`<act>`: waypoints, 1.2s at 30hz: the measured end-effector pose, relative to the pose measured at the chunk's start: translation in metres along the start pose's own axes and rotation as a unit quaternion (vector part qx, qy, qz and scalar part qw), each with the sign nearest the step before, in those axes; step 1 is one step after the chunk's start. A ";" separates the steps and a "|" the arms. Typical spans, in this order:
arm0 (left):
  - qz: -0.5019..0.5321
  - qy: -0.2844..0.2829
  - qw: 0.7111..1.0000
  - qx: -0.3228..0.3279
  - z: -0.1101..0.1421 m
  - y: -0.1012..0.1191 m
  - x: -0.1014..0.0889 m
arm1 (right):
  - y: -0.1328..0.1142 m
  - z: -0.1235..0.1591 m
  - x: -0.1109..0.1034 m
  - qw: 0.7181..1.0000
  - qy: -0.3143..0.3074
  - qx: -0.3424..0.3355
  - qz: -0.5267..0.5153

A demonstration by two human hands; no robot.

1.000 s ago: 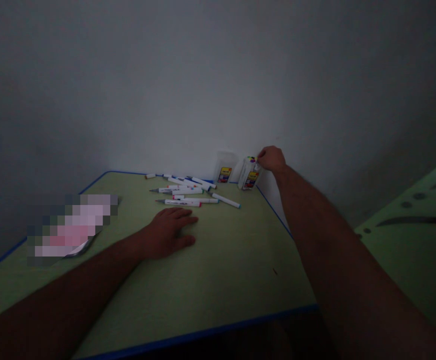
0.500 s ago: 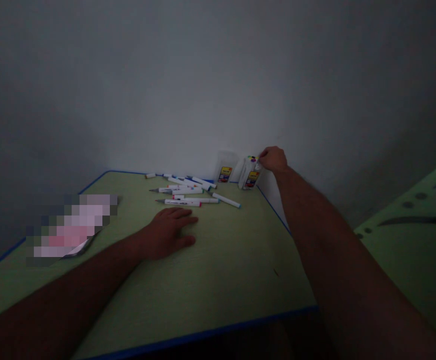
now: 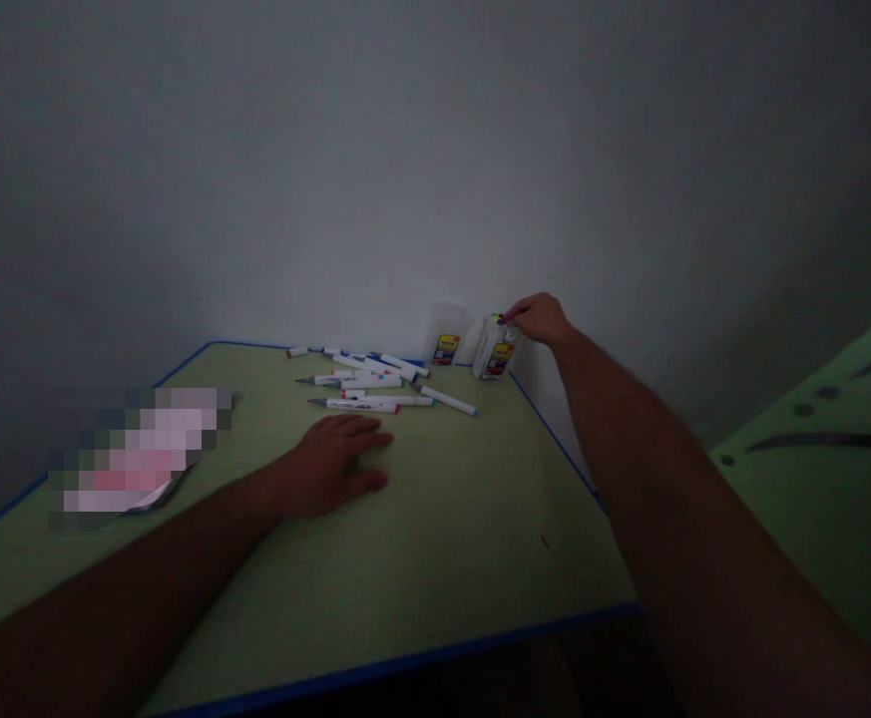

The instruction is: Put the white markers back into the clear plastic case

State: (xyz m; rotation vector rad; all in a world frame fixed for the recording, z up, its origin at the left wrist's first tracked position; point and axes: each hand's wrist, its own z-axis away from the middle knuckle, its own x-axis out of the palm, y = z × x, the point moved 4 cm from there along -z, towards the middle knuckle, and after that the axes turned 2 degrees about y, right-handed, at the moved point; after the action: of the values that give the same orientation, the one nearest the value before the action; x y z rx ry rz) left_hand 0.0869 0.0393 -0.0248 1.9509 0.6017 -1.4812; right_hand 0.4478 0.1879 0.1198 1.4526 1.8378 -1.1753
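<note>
My right hand (image 3: 544,317) reaches to the far right corner, its fingers pinched together at the top of a clear marker case (image 3: 495,354). Coloured cap ends show at the case's opening, and the fingertips are on a purple-ended marker (image 3: 502,320) there. A second clear case (image 3: 446,347), with a yellow label, stands just left of it against the wall. My left hand (image 3: 341,464) lies flat on the table, fingers spread, holding nothing. Beyond its fingers several white markers (image 3: 364,406) lie in a loose pile, some uncapped with grey tips exposed.
The pale green table (image 3: 450,558) has a blue edge and meets the wall (image 3: 375,179) at the back. At left lies a flat pinkish item (image 3: 143,454), blurred out. A green panel (image 3: 839,499) with dark markings rises at the right.
My right hand's fingertips have shifted left, from the right rim of the case to the marker ends in its opening. The left hand stays in place.
</note>
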 end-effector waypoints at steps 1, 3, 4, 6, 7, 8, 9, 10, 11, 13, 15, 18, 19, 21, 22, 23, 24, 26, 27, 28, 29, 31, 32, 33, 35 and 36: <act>0.000 0.000 1.000 0.000 0.000 -0.001 0.001 | -0.001 0.001 -0.001 1.000 -0.001 -0.004 0.014; 0.001 0.003 1.000 0.002 0.000 -0.002 0.002 | -0.002 0.003 -0.002 0.999 0.000 -0.005 0.040; 0.000 0.004 1.000 0.003 0.000 -0.002 0.002 | -0.002 0.004 -0.003 0.999 0.001 -0.005 0.052; 0.000 0.005 1.000 0.003 0.000 -0.003 0.002 | -0.003 0.005 -0.004 0.997 0.007 -0.008 0.079; 0.000 0.005 1.000 0.003 0.000 -0.003 0.002 | -0.003 0.005 -0.005 0.995 0.011 -0.012 0.094; 0.000 0.005 1.000 0.003 0.000 -0.002 0.001 | -0.004 0.005 -0.006 0.994 0.016 -0.017 0.109; 0.000 0.005 1.000 0.003 0.000 -0.002 0.001 | -0.005 0.005 -0.006 0.992 0.020 -0.021 0.123; 0.000 0.006 1.000 0.005 0.000 -0.001 0.000 | -0.005 0.005 -0.006 0.990 0.024 -0.021 0.135; -0.001 0.006 1.000 0.005 0.000 -0.001 0.000 | -0.006 0.005 -0.006 0.989 0.025 -0.019 0.145; -0.001 0.005 1.000 0.005 0.000 0.000 -0.001 | -0.006 0.004 -0.006 0.988 0.020 -0.013 0.155; 0.001 0.003 1.000 0.003 0.000 0.001 -0.002 | -0.007 0.003 -0.006 0.987 0.014 -0.010 0.159; 0.003 0.002 1.000 -0.001 0.001 0.002 -0.003 | -0.009 0.000 -0.005 0.985 0.003 -0.010 0.170; 0.003 0.002 1.000 -0.001 0.001 0.002 -0.003 | -0.010 0.000 -0.005 0.985 0.000 -0.009 0.174; 0.004 0.005 1.000 -0.001 0.001 0.002 -0.003 | -0.011 -0.002 -0.004 0.984 -0.007 -0.008 0.180; 0.005 0.008 1.000 0.000 0.000 0.002 -0.003 | -0.012 -0.002 -0.003 0.983 -0.009 -0.010 0.182; 0.006 0.010 1.000 0.000 0.000 0.002 -0.003 | -0.012 -0.003 -0.003 0.983 -0.010 -0.011 0.183; 0.007 0.011 1.000 0.000 0.000 0.002 -0.003 | -0.013 -0.003 -0.003 0.983 -0.010 -0.011 0.182; 0.009 0.012 1.000 0.000 0.000 0.001 -0.002 | -0.014 -0.002 -0.003 0.984 -0.005 -0.011 0.178; 0.010 0.013 1.000 0.001 0.000 0.001 -0.002 | -0.014 -0.002 -0.003 0.985 -0.001 -0.013 0.174; 0.012 0.015 1.000 0.002 0.001 0.000 -0.001 | -0.015 -0.002 -0.003 0.985 0.003 -0.015 0.169; 0.014 0.018 1.000 0.004 0.001 -0.001 0.000 | -0.015 -0.001 -0.003 0.986 0.006 -0.018 0.164; 0.015 0.022 1.000 0.009 0.001 -0.002 0.001 | -0.015 -0.001 -0.004 0.988 0.014 -0.019 0.153; 0.015 0.023 1.000 0.010 0.001 -0.002 0.001 | -0.015 0.000 -0.004 0.989 0.017 -0.016 0.148; 0.014 0.023 1.000 0.010 0.001 -0.002 0.001 | -0.014 0.000 -0.004 0.989 0.019 -0.012 0.144; 0.012 0.023 1.000 0.009 0.001 -0.002 0.001 | -0.013 0.000 -0.004 0.990 0.020 -0.001 0.139; 0.010 0.022 1.000 0.008 0.001 -0.002 0.001 | -0.013 0.001 -0.004 0.990 0.019 0.004 0.138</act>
State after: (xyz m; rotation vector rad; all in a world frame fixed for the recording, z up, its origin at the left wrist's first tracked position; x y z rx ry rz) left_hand 0.0854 0.0398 -0.0265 2.0009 0.5891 -1.4381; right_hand 0.4368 0.1848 0.1265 1.6798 1.5946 -1.0248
